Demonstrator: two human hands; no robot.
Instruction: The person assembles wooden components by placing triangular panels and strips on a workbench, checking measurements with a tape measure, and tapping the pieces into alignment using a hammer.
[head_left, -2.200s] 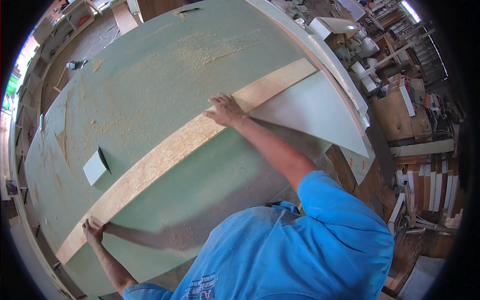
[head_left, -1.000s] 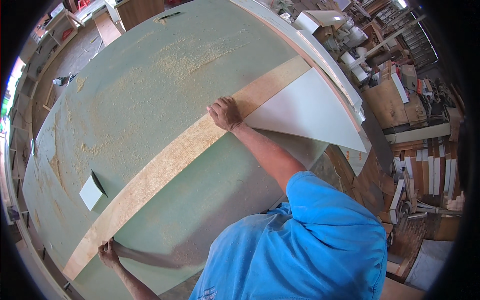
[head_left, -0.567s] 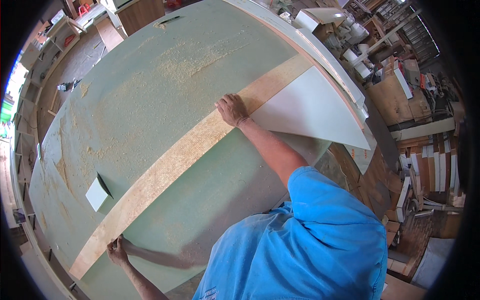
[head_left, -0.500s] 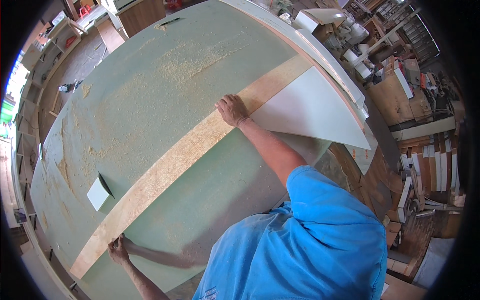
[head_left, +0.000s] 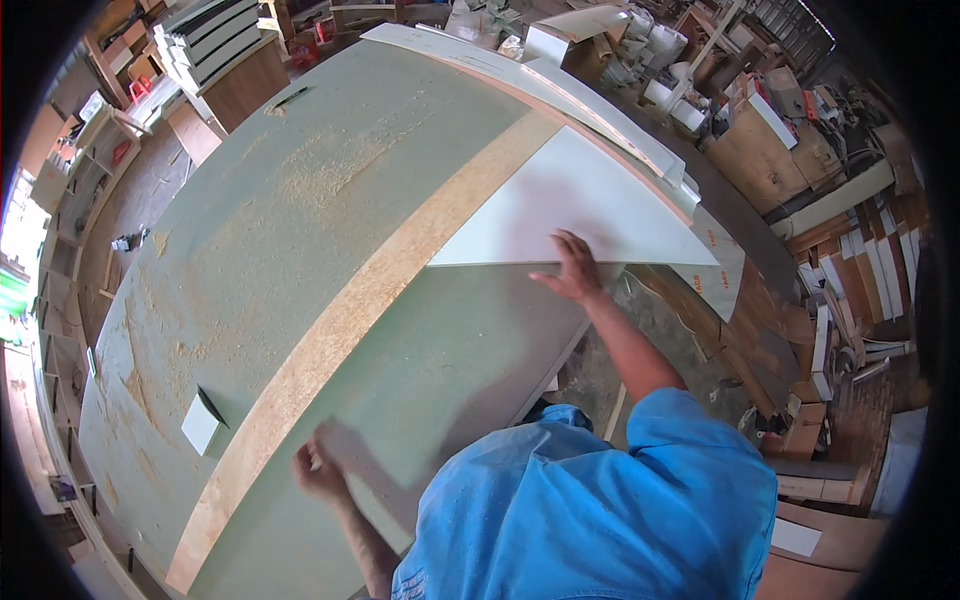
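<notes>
A long pale wooden strip (head_left: 350, 310) lies diagonally across the large dusty grey-green board (head_left: 220, 270). A white triangular panel (head_left: 525, 195) lies against the strip's right side. My right hand (head_left: 570, 266) is open, fingers spread, at the panel's lower edge; I cannot tell whether it touches. My left hand (head_left: 318, 465) is off the strip, just right of its lower half, open with loosely bent fingers and nothing visible in them. A small white piece (head_left: 200, 428) stands left of the strip.
Long white boards (head_left: 620, 120) run along the right edge. Beyond are cluttered offcuts (head_left: 760, 150), stacked narrow boards (head_left: 870, 265) at right, white shelving (head_left: 70, 260) at left and a cabinet (head_left: 235, 85) at back. Concrete floor (head_left: 655, 360) shows beside my body.
Both hands have let go of the strip: my right hand moved right toward the white panel, my left drew back to the right. The view has shifted, with more of the back showing.
</notes>
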